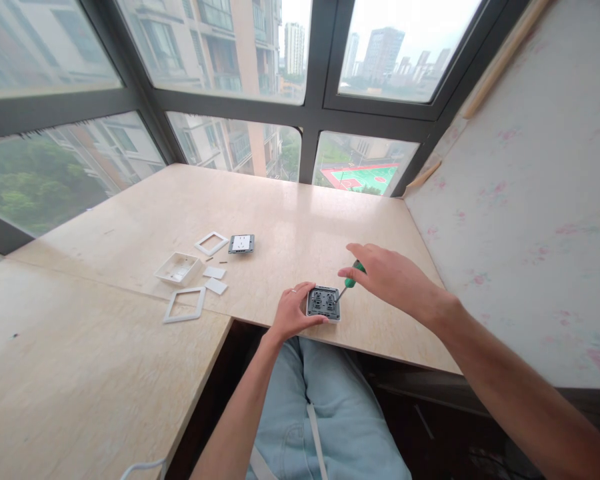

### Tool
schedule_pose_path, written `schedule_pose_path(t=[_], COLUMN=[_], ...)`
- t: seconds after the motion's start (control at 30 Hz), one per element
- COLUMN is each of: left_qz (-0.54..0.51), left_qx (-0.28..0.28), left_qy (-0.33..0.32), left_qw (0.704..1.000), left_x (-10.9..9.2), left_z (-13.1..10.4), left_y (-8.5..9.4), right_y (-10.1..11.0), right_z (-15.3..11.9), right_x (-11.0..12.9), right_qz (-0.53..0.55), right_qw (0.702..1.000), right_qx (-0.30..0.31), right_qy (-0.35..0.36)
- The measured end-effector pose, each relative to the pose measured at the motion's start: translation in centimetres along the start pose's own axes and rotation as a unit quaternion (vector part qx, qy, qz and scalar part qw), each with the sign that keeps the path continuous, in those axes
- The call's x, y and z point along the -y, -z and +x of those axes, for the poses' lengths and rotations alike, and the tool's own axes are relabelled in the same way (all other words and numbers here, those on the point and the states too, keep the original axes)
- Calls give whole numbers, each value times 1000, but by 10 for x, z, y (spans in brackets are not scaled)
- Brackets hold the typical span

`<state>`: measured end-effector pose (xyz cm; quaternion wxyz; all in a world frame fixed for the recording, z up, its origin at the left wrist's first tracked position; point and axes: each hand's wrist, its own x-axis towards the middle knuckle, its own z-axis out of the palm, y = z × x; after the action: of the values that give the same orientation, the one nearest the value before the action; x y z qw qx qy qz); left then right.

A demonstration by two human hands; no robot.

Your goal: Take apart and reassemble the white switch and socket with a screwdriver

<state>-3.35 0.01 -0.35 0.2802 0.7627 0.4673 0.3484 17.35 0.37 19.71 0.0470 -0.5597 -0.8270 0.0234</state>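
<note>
A light switch with its dark inner mechanism bared sits in a white box near the counter's front edge. My left hand grips this box from the left, thumb along the near side and fingers at the far side. In my right hand is a screwdriver with a green handle, held from above at a slant. Its shaft points down and left, and the tip meets the right part of the mechanism. Whether the tip sits in a screw is too small to tell.
To the left lie a wall socket, a white frame, a second white frame, an open white back box, white cover plates and small screws. A papered wall bounds the right; windows stand behind.
</note>
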Motion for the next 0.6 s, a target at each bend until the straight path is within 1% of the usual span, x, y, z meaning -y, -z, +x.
schedule_pose_path(t=[0.03, 0.1, 0.17, 0.27, 0.33, 0.43, 0.5, 0.53, 0.6], left_qz=[0, -1, -2, -3, -4, -3, -3, -3, -4], left_qx=[0, 1, 1, 0, 1, 3, 4, 5, 5], left_qy=[0, 1, 1, -1, -1, 2, 5, 6, 6], left_qw=[1000, 1000, 1000, 1000, 1000, 1000, 1000, 1000, 1000], left_x=[0, 0, 0, 0, 0, 0, -1, -1, -1], left_z=[0, 0, 0, -1, -1, 0, 0, 0, -1], left_y=[0, 0, 0, 0, 0, 0, 1, 1, 1], right_y=[-1, -2, 0, 7, 12, 16, 14, 11, 1], right_z=[2, 3, 3, 0, -2, -2, -2, -1, 1], right_x=[0, -1, -5, -9, -10, -8, -7, -6, -7], right_qz=[-1, 27, 74, 135, 179, 257, 326, 365, 426], right_qw=[1000, 999, 991, 969, 955, 934, 913, 900, 886], right_qx=[-6, -36, -98, -200, -232, -246, -246, -235, -176], right_qy=[0, 30, 57, 48, 39, 19, -10, -27, -53])
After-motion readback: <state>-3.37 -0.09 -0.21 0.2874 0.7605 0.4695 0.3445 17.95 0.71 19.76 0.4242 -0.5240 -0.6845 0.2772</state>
